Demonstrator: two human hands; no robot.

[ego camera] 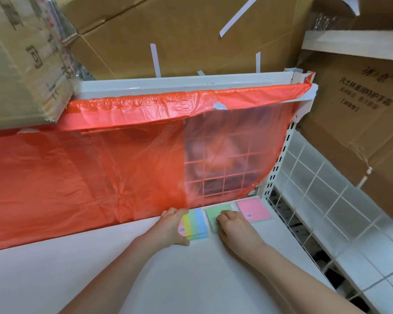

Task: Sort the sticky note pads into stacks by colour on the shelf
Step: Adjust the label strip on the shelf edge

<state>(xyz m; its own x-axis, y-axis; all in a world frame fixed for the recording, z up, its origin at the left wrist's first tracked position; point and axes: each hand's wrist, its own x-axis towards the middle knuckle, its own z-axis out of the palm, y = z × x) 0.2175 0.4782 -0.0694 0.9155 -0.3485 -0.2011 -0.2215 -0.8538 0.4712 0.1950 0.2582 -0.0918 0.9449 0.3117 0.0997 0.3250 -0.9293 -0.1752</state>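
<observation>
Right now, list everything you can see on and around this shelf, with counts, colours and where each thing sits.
striped pad stack: one, pink, yellow, green and blue stripes, back of shelf, under left hand
green pad stack: one, green, between the other two
pink pad stack: one, pink, rightmost, in the corner
shelf: one, white
plastic sheet: one, red, hanging behind the shelf
wire grid panel: one, white, right side
cardboard boxes: several, brown, above and right
left hand: grips the striped pad stack
right hand: grips the green pad stack
</observation>
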